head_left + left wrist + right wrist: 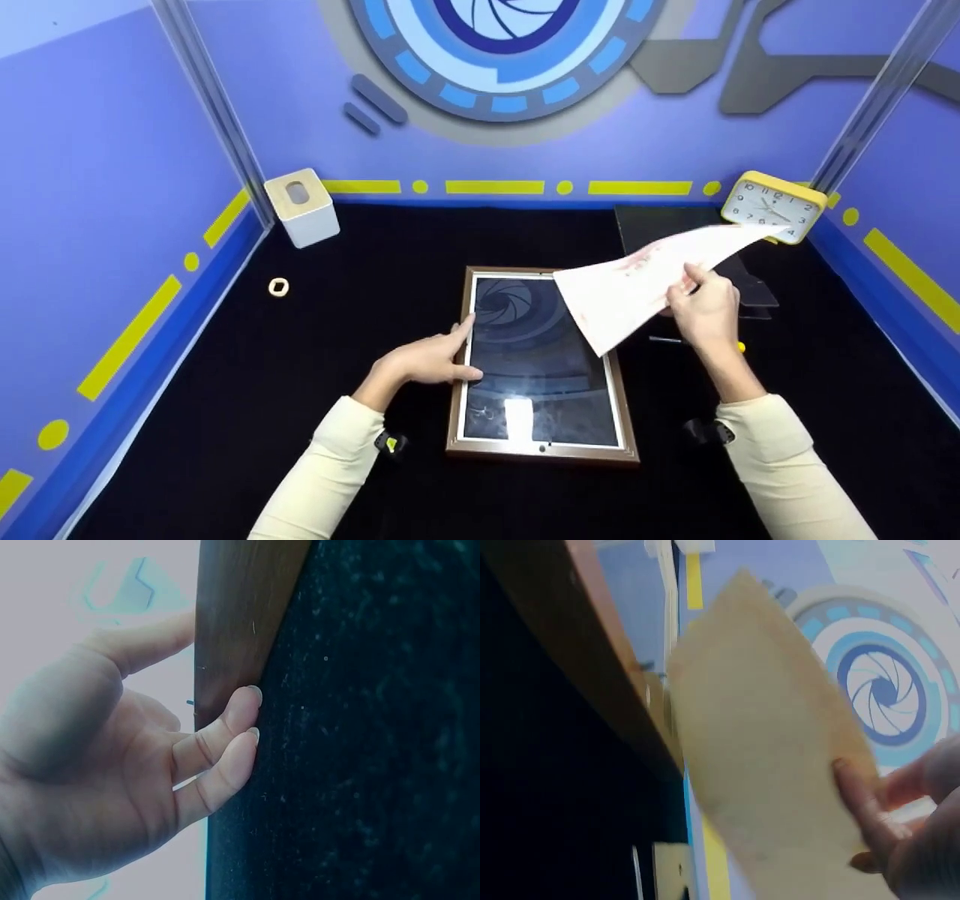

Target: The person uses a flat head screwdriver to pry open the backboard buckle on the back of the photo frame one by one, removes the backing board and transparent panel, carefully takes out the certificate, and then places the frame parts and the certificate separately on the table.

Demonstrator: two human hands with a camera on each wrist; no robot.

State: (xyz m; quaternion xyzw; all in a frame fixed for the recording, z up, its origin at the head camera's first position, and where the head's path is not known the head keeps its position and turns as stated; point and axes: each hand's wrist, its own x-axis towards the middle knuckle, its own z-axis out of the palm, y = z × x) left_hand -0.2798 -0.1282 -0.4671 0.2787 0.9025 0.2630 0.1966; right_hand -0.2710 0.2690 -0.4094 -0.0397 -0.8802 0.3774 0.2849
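A brown-rimmed picture frame [628, 420] with a white inner border and a dark, glossy middle lies on the black table. My left hand [427, 358] holds its left edge, thumb over the rim; in the left wrist view two fingertips [244, 709] touch the wooden side. Over the frame's upper right corner, my right hand [705, 307] pinches a sheet of paper [630, 292] with faint reddish marks, which hangs bent and tilted. The right wrist view shows the sheet's plain side [765, 727], blurred.
At the back left stands a white tissue box [311, 225] with a wooden-looking top. A small pale ring [278, 287] lies in front of it. At the back right are a yellow clock [776, 206] and a dark board [637, 225]. A thin rod [664, 340] lies beside the frame.
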